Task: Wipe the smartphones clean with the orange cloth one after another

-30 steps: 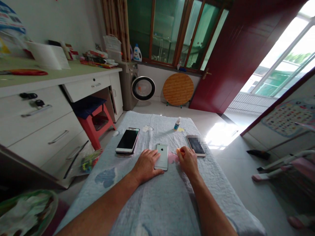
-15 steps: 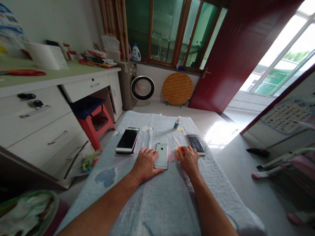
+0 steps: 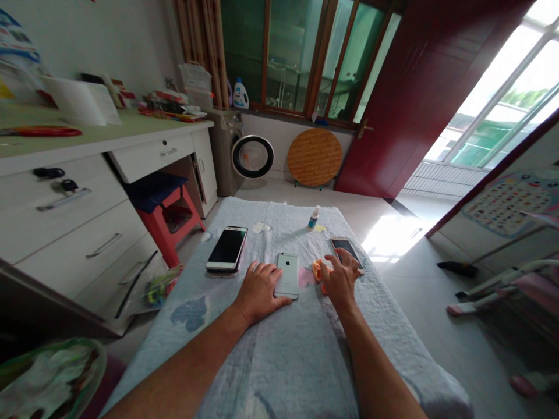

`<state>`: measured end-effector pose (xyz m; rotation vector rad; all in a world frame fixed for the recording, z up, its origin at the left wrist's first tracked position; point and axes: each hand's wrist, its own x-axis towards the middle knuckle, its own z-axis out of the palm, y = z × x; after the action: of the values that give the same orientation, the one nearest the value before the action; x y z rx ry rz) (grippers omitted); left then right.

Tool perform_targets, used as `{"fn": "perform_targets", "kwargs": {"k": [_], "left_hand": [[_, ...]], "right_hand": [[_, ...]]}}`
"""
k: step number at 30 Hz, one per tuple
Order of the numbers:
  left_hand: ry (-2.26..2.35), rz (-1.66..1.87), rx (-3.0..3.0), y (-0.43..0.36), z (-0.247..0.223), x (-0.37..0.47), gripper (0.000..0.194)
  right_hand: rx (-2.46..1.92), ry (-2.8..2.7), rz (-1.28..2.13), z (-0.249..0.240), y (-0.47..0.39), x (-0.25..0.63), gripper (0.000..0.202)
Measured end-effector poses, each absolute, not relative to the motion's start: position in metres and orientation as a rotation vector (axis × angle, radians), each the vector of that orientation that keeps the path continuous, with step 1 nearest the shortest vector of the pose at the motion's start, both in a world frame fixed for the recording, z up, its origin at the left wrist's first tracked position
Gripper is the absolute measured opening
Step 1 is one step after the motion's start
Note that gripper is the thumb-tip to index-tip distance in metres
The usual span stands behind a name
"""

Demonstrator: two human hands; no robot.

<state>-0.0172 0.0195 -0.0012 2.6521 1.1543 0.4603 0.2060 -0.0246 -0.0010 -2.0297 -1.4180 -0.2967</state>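
A silver smartphone point(image 3: 288, 278) lies back up on the cloth-covered table, its apple logo showing. My left hand point(image 3: 258, 291) holds it from the left, fingers at its side and thumb along the bottom edge. To the right, my right hand point(image 3: 343, 278) hovers with fingers spread over a crumpled orange cloth point(image 3: 317, 269), which lies partly hidden beneath it. Just beyond that hand is a dark-screened phone point(image 3: 348, 249), partly covered by the fingers. A white-framed phone point(image 3: 227, 249) rests on top of another at the left. Farther back stands a small spray bottle point(image 3: 313, 218).
A pale blue patterned cloth point(image 3: 262, 361) covers the table. On the left are a white drawer desk point(image 3: 100, 203) and a red stool point(image 3: 174, 224); a bin point(image 3: 98, 372) sits at lower left. Behind are a washing machine point(image 3: 226, 157) and a round wooden tabletop point(image 3: 314, 157).
My right hand has let go of the orange cloth, and its fingers have spread and shifted slightly right. The left hand and the silver smartphone have stayed in place.
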Motion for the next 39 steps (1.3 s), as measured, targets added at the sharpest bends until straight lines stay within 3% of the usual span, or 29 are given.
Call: {"fn": "perform_targets", "kwargs": {"k": [3, 10, 26, 39], "left_hand": [[1.178, 0.486, 2.664, 0.019, -0.002, -0.016, 0.061], [1.18, 0.514, 2.685, 0.018, -0.007, -0.015, 0.059], [1.158, 0.507, 2.68, 0.015, -0.005, -0.012, 0.062], [1.164, 0.421, 2.748, 0.007, 0.01, -0.01, 0.023]], "right_hand": [[-1.879, -1.486, -0.329, 0.004, -0.027, 0.194, 0.024], [-1.889, -1.905, 0.035, -0.001, -0.033, 0.153, 0.026], [-1.746, -1.58, 0.38, -0.009, -0.033, 0.151, 0.026], [-1.469, -1.568, 0.384, -0.02, -0.03, 0.156, 0.026]]}}
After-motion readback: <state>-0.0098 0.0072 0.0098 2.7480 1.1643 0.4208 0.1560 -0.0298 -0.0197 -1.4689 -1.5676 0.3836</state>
